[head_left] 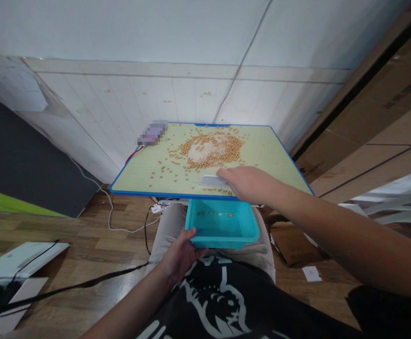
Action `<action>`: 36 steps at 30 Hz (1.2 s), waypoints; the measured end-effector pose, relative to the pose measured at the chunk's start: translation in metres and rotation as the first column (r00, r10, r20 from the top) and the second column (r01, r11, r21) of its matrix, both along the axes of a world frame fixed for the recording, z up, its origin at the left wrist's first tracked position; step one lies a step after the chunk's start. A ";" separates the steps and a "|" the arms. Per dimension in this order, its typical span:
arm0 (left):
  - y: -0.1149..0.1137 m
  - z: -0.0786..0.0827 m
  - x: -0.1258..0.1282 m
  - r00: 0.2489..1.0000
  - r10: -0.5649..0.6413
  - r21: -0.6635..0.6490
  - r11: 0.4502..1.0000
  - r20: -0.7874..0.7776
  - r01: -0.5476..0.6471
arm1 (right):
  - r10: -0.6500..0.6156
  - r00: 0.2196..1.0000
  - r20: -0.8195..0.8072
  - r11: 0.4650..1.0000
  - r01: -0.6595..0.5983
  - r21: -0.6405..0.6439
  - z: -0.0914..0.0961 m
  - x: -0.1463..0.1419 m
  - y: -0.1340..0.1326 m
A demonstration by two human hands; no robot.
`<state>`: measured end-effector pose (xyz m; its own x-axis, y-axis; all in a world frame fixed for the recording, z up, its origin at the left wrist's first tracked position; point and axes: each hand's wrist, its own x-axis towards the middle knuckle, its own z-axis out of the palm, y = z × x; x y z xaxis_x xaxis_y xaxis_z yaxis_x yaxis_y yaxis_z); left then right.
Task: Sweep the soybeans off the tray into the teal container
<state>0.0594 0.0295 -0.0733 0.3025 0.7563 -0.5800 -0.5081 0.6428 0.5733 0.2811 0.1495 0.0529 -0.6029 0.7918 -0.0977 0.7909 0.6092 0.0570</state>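
Observation:
My right hand (242,181) grips a flat white scraper (210,181) low over the near part of the table. Several soybeans (224,191) lie between the scraper and the table's near edge. Beyond it spreads a pile of tan soybeans (233,153) around a heap of white rice-like grains (205,151). My left hand (184,247) holds a turquoise plastic basin (222,243) by its near left corner, thumb on the rim. The basin rests on my lap just under the table edge, with some soybeans (230,214) on its bottom.
The small table (279,172) has a pale top and a blue rim, and stands against the wall. A blurred-out phone-like object (152,134) with a red cable sits at its back left. Cardboard boxes (374,127) stand at the right. A white cable (111,219) runs along the floor at left.

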 end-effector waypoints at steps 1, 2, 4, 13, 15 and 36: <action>0.000 0.000 0.000 1.000 -0.001 0.002 1.000 0.003 0.001 | 0.001 1.000 0.002 1.000 -0.001 0.000 0.000 0.000 -0.001; 0.000 0.000 0.000 1.000 -0.003 0.002 1.000 0.003 0.003 | 0.003 1.000 0.004 1.000 -0.003 -0.002 0.000 0.000 -0.001; 0.000 0.000 0.000 1.000 -0.007 -0.001 1.000 -0.004 0.007 | 0.004 1.000 0.007 1.000 -0.004 -0.004 0.000 0.001 -0.002; 0.001 -0.003 -0.003 0.999 -0.025 0.006 1.000 -0.028 0.025 | 0.004 1.000 -0.019 1.000 -0.005 -0.025 -0.001 0.005 -0.006; 0.002 -0.002 -0.003 0.999 -0.031 0.003 1.000 -0.026 0.031 | 0.012 1.000 -0.016 0.999 -0.012 -0.030 -0.001 0.006 -0.007; 0.004 -0.003 -0.004 0.999 -0.047 0.011 0.999 -0.010 0.047 | 0.020 1.000 0.010 0.999 -0.019 -0.036 0.005 0.010 -0.026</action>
